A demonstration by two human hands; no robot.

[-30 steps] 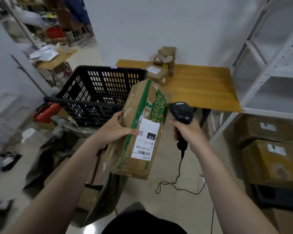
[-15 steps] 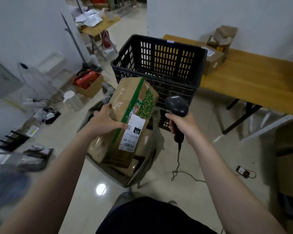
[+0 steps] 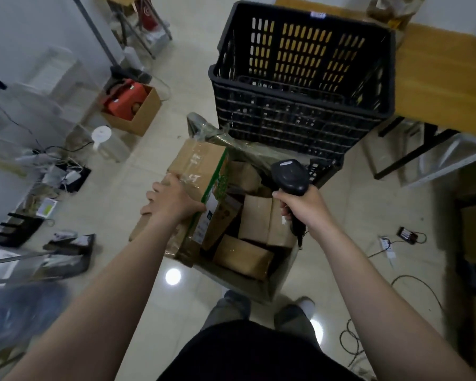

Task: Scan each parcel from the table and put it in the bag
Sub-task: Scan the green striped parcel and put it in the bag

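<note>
Head view, looking steeply down. A black slatted crate fills the frame at 12 o'clock. It stands between the person and the wooden surface at 2 o'clock, probably as a stop that keeps the bag's mouth propped open against it. At 1 o'clock, at the frame's top edge, brown cartons wait on that surface.

The olive-green bag stands on the floor at centre, right at the person's feet, so a parcel can be dropped into it without a step. Several small brown boxes lie in it.

The task's parcel, a green-striped carton, hangs tilted over the bag's 9 o'clock rim with its label facing inward. It looks to be on its way in.

The corded barcode scanner is held over the bag's 3 o'clock side, lifted clear of the drop.

Of the hands, the left hand grips the carton's outer face, fingers over the far edge and thumb near the stripe. The right hand is wrapped firmly round the scanner's handle.
</note>
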